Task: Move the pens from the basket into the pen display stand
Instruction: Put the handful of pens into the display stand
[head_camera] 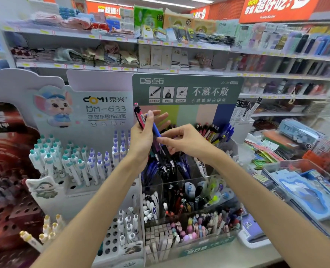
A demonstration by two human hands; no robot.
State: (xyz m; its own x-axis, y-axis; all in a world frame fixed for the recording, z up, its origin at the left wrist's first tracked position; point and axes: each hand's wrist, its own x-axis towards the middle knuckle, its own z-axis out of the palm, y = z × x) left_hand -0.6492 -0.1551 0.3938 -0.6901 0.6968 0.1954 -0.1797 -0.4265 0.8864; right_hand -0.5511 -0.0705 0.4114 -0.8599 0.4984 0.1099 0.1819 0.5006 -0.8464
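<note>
Biggest thing here is the long run of white store shelves [179,45] across the back, packed with socks, tissue packs and packaged stationery. In front of that, centre frame, stands the green-headed pen display stand with clear plastic compartments [187,89], its tiers already crowded with dark blue, black and red pens, plus pastel ones in the bottom row. Just to its left sits the white cardboard pen stand with a cartoon mouse on it [79,105], rows of white pens with teal and purple caps poking up from its holes. Off to the right there's a clear plastic tray of blue packaged items [303,188] on the pale tabletop [227,256].

Both arms reach up in front of the green stand. The left hand [142,138] has its fingers curled round a small bunch of pens, held upright above the stand's upper compartments: a pink-and-black click pen [140,117] sticking out the top and a blue-barrelled pen [156,130] slanting down beside it. The right hand [183,140] pinches the lower part of the blue pen between thumb and fingertips, other fingers loosely bent.

Can't spot the basket anywhere.
</note>
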